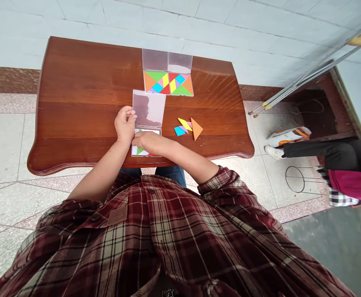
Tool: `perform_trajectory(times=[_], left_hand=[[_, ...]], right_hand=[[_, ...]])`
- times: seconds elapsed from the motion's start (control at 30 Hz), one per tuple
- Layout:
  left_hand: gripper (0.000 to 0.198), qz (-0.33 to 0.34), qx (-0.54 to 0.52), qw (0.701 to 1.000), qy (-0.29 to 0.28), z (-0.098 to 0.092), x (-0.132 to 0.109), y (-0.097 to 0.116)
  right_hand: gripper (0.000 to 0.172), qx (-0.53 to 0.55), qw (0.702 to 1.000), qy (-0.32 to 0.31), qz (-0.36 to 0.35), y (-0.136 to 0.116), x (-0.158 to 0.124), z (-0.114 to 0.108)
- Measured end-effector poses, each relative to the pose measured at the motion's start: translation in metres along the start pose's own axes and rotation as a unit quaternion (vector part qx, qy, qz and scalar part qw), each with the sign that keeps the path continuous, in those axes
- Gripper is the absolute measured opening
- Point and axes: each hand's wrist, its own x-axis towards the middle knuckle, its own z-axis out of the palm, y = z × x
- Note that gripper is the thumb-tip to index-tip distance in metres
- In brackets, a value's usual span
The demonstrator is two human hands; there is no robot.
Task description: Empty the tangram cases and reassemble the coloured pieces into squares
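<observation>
A tangram case lies near the front edge of the table, its clear lid (148,108) folded back. My right hand (151,142) reaches over its white tray (134,152), fingertips pressed together on a green triangle (140,151); the palm hides much of the tray, and a bit of red shows under it. Beside the lid's left edge, my left hand (125,123) is curled in a pinch; whatever is between its fingers is too small to name. Right of the case lie loose tangram pieces: an orange triangle (196,129), a yellow parallelogram (185,124), a blue square (178,131), and purple and pink pieces.
Two filled tangram cases (156,82) (181,84) stand side by side farther back, lids open toward the tiled wall. The brown wooden table (84,103) has curved edges. At right are crutches (279,95), a bag (287,136) and a seated person's leg (317,149).
</observation>
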Motion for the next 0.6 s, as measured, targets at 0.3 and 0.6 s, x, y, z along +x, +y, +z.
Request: perform_trajectory(times=[0.3, 0.6], left_hand=[[0.018, 0.004, 0.004, 1.000, 0.001, 0.000, -0.003, 0.005], [0.017, 0.010, 0.013, 1.000, -0.001, -0.002, -0.001, 0.001]], right_hand=[[0.046, -0.055, 0.980, 0.055, 0.182, 0.017, -0.031, 0.001], [0.037, -0.080, 0.983, 0.017, 0.162, 0.000, -0.019, 0.006]])
